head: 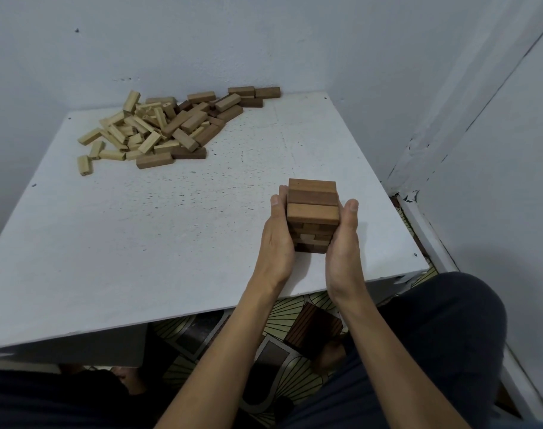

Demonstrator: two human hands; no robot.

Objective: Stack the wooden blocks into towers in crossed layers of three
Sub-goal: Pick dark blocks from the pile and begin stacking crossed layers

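The tower of smooth brown rectangular wooden blocks is standing near the right front of the table, three bars lying side by side on top and lighter and darker layers crossing below. The left hand and right hand are pressing its opposite sides, fingers straight. A loose pile of pale and brown blocks is lying at the rough white table's far left.

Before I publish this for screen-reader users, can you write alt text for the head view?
A person's left hand and right hand press against opposite sides of a tower of brown wooden blocks near the right front of a white square table. A pile of pale and brown wooden blocks lies at the table's far left.
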